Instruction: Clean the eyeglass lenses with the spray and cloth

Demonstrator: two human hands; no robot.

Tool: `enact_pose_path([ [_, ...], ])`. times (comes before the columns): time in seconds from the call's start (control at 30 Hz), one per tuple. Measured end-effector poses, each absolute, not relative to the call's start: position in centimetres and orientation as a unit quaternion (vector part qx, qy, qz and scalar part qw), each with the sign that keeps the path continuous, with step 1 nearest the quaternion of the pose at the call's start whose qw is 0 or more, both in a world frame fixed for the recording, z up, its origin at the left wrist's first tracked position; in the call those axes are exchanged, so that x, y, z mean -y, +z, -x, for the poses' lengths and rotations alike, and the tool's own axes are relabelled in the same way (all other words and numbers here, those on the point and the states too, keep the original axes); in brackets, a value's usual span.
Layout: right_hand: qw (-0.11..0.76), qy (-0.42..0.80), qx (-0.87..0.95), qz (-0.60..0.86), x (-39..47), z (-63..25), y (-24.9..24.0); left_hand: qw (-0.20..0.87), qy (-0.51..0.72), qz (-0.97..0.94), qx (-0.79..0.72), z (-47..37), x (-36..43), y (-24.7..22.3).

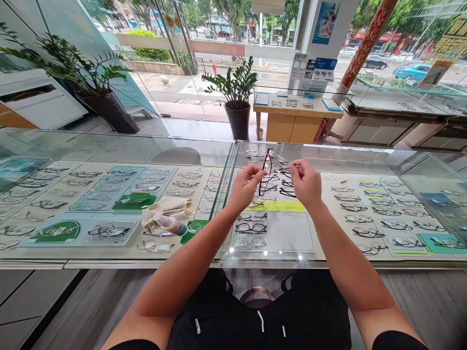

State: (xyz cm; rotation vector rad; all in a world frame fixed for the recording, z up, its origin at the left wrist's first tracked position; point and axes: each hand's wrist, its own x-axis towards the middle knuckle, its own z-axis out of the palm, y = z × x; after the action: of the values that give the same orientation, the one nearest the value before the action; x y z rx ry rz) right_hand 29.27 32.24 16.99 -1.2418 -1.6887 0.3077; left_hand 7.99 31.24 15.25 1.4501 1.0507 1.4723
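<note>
A pair of dark-framed eyeglasses is held up above the glass display counter, turned nearly edge-on. My left hand pinches the frame near its lower part, with thumb and fingers closed. On the other side, my right hand is closed in a pinch where a thin temple arm seems to reach its fingertips. Under both hands, rows of spectacles show through the counter glass, among them a black pair. Left of my left forearm, a small white bottle lies tilted against a crumpled beige cloth on the counter.
The glass counter runs across the whole view, with many spectacles inside on trays. A potted plant stands beyond it, a larger leaning one to the left. A wooden display table is near the window.
</note>
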Motion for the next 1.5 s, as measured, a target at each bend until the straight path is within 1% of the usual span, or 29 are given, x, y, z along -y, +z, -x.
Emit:
enact_pose_path([
  [0.2, 0.519, 0.021, 0.680, 0.517, -33.5, -31.3, 17.4, 0.393, 0.530, -0.623, -0.420, -7.3, -31.3, 16.0],
  [0.3, 0.529, 0.006, 0.683, 0.504, -33.9, -32.2, 17.6, 0.387, 0.520, -0.638, -0.416, -7.2, -31.3, 16.2],
  [0.37, 0.543, 0.017, 0.679, 0.494, -33.8, -32.3, 17.7, 0.407, 0.527, -0.630, -0.400, -7.3, -31.4, 16.0],
  [0.47, 0.585, 0.045, 0.647, 0.487, -33.1, -31.5, 17.7, 0.450, 0.559, -0.588, -0.373, -7.7, -31.3, 15.5],
  [0.53, 0.600, 0.086, 0.636, 0.478, -32.4, -30.3, 17.5, 0.461, 0.583, -0.559, -0.366, -8.1, -31.2, 15.3],
  [0.67, 0.568, 0.261, 0.649, 0.434, -31.4, -27.8, 16.6, 0.465, 0.589, -0.555, -0.358, -8.9, -30.7, 15.1],
  [0.73, 0.555, 0.320, 0.645, 0.417, -31.2, -27.1, 16.1, 0.468, 0.581, -0.564, -0.355, -9.2, -30.4, 15.0],
  [1.03, 0.548, 0.366, 0.614, 0.435, -31.7, -26.9, 16.0, 0.455, 0.604, -0.537, -0.373, -9.2, -30.8, 14.2],
  [1.2, 0.560, 0.394, 0.574, 0.448, -32.0, -27.2, 16.2, 0.453, 0.638, -0.492, -0.381, -8.6, -31.2, 14.7],
  [1.37, 0.562, 0.449, 0.518, 0.463, -32.9, -27.9, 16.4, 0.491, 0.679, -0.416, -0.353, -7.4, -31.6, 15.7],
  [1.5, 0.548, 0.502, 0.482, 0.464, -33.3, -27.9, 16.2, 0.482, 0.713, -0.375, -0.345, -6.5, -32.1, 16.1],
])
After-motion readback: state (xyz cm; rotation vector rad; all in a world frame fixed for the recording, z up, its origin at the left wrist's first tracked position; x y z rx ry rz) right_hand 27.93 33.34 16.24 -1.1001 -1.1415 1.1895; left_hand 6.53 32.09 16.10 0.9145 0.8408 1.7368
